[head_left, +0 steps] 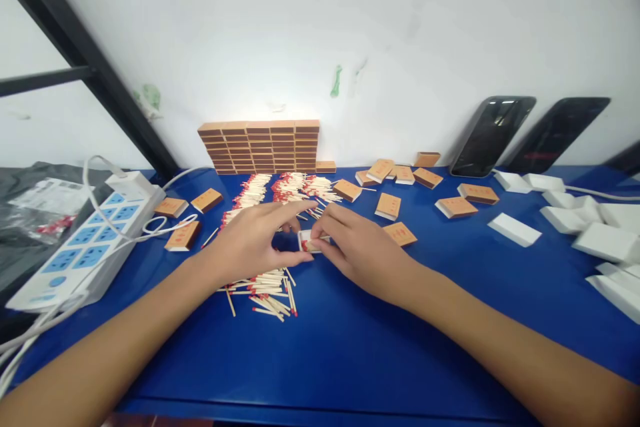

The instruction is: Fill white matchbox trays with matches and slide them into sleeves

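A small white matchbox tray (303,237) with red-headed matches (316,246) in it is between my two hands. My left hand (250,237) is curved around its left side, the thumb along the near edge and another fingertip at the far corner, while the index finger stretches out above. From the right, my right hand (357,243) pinches at the matches in the tray with thumb and fingers; its fingers cover part of the tray. Loose matches (273,290) lie in a heap beneath and in front of my left hand, and more matches (253,190) lie in rows behind it.
A stacked block of matchboxes (260,147) stands against the wall. Several loose matchboxes (388,205) lie around the blue table (350,360). White trays (515,229) are heaped at right, near two phones (493,137) leaning on the wall. A power strip (90,240) with cables is at left.
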Available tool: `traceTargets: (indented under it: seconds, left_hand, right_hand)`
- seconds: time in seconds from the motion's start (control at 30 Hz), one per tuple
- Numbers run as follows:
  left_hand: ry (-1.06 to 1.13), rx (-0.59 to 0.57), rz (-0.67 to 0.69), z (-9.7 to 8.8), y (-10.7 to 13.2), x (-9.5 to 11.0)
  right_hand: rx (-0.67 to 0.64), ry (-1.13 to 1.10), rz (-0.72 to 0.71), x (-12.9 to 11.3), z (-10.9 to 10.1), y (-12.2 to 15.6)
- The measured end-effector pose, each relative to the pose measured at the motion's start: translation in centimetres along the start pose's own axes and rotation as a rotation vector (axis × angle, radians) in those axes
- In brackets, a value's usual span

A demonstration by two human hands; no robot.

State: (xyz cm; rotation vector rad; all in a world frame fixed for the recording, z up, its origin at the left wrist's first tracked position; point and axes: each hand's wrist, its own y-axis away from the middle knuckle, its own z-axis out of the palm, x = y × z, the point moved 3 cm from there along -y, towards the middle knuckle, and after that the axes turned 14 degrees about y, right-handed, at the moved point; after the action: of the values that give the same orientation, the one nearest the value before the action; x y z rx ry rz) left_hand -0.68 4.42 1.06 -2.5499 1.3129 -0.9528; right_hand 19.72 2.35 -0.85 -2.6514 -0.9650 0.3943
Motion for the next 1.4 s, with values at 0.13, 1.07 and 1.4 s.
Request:
traceTargets:
  seconds: [0.13,1.07,1.4]
  left_hand:
    - [-0.024,-0.023,-0.006,0.0,-0.1,0.3]
    - [-0.018,0.055,-0.057,-1.0,-0.1,-0.6]
    - [-0.048,0.087,-0.102,-1.7,-0.2,-0.8]
  right_hand:
    - [-0.002,-0.025,-0.008,0.3,0.2,0.1]
    - [-0.008,-0.003,0.296,4.6,1.2,-2.8]
    - [-0.086,0.047,0.305,5.3,0.8,-1.7]
